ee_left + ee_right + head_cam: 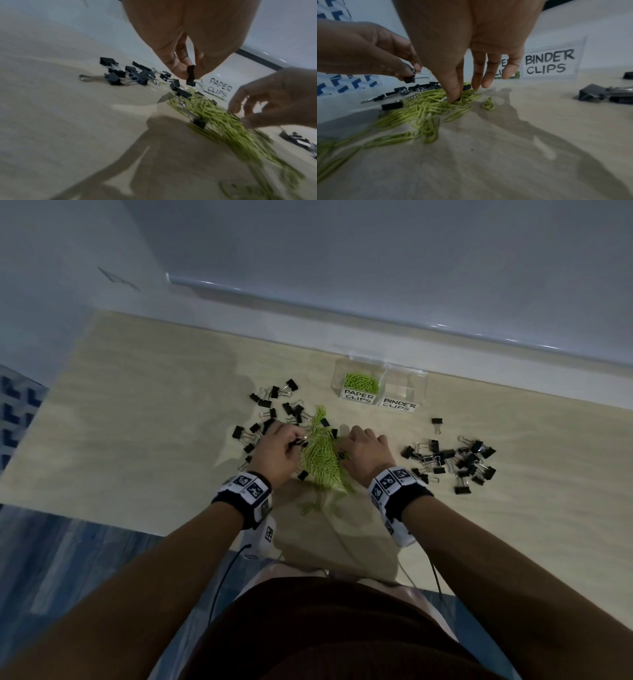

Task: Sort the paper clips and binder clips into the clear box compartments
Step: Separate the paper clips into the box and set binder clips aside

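A heap of green paper clips [320, 453] lies on the wooden table between my hands, with a few black binder clips mixed in. My left hand [296, 445] pinches a black binder clip [190, 75] between thumb and fingers, lifted just above the heap's left edge. My right hand [456, 98] reaches down into the heap, thumb and index finger closing on a small black binder clip [458, 99], the other fingers straight. The clear box [423, 385] stands at the back; its "PAPER CLIPS" compartment [361, 381] holds green clips, and the "BINDER CLIPS" compartment [404, 392] looks empty.
Several loose black binder clips [274, 409] lie scattered left of the heap, and another group of binder clips [452, 460] lies to the right. One lone binder clip [436, 424] sits nearer the box. A white ledge [342, 302] runs behind the table.
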{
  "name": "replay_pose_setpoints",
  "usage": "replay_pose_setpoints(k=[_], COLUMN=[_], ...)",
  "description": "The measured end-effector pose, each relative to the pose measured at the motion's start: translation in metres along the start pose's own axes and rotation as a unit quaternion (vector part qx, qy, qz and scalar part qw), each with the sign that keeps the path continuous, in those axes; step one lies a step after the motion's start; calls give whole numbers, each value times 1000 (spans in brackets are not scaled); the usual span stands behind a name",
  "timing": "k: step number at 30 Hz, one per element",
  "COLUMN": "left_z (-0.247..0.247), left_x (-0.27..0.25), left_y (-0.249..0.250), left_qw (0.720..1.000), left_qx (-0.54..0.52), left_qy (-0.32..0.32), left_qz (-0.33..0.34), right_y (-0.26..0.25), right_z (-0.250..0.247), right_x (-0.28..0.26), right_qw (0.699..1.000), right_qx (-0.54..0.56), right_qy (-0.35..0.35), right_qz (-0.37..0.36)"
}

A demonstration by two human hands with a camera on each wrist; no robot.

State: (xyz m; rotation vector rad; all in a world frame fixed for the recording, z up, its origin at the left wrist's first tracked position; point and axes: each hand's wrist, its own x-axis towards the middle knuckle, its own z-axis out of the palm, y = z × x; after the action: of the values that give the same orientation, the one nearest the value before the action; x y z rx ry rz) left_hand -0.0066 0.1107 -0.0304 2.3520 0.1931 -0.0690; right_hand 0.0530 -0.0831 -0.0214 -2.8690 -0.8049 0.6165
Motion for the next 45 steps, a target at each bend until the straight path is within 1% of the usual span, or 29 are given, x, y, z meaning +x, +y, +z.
replay_pose_setpoints(k=[2,4,7,9,10,12,14,15,16,18,20,22,24,25,26,28,30,32,34,36,37,38,40,41,43,44,45], left_z=[-9,-16,-18,-13,-10,-2,6,10,13,18,22,23,24,23,23,22,22,21,20,17,16,14,9,7,4,4,4], left_x=[3,4,2,-3,-5,-7,-5,-4,-2,2,6,10,13,14,16,19,22,25,28,31,34,38,49,57,75,86,97], left_y=[-9,-22,-32,-25,-19,-8,2,7,11,17,21,22,24,26,27,30,32,31,31,34,36,39,47,52,63,69,76], left_qw=[999,998,989,985,984,982,974,968,962,957,956,958,960,960,958,953,949,946,950,967,978,986,993,994,994,995,995], left_qx=[9,46,146,167,167,159,163,172,182,195,202,202,205,210,217,231,238,238,224,169,123,75,-4,-32,-65,-77,-90], left_qy=[28,40,33,18,1,-57,-129,-160,-184,-203,-202,-194,-182,-177,-173,-173,-180,-188,-188,-172,-160,-146,-119,-107,-82,-65,-49], left_qz=[-15,-15,14,47,60,80,89,88,84,73,61,55,58,61,68,86,102,113,112,79,51,26,-5,-13,-17,-16,-17], right_y=[6,12,21,31,38,51,59,60,59,48,30,11,-4,-9,-12,-12,-8,-1,9,19,24,28,35,39,47,51,54], right_z=[1,1,1,4,6,8,9,8,7,3,-1,-3,-1,0,1,4,7,8,9,8,6,3,-3,-8,-23,-33,-44], right_x=[-1,-4,-11,-17,-20,-26,-29,-30,-29,-26,-21,-13,-6,-3,-2,-1,-4,-7,-10,-12,-14,-15,-16,-15,-10,-4,3], right_qw=[1000,999,996,987,980,972,973,976,980,987,991,994,996,997,997,998,997,992,984,971,958,940,899,879,842,828,820], right_qx=[12,30,87,147,171,184,169,155,142,125,120,109,75,54,42,49,81,124,167,226,269,317,401,435,496,517,528], right_qy=[-1,0,15,53,79,114,105,92,85,82,56,7,-38,-49,-49,-27,-3,25,53,80,88,88,92,99,118,127,142], right_qz=[9,16,27,46,59,91,118,119,107,61,15,-22,-35,-34,-32,-19,-11,-20,-18,19,51,90,152,168,177,177,171])
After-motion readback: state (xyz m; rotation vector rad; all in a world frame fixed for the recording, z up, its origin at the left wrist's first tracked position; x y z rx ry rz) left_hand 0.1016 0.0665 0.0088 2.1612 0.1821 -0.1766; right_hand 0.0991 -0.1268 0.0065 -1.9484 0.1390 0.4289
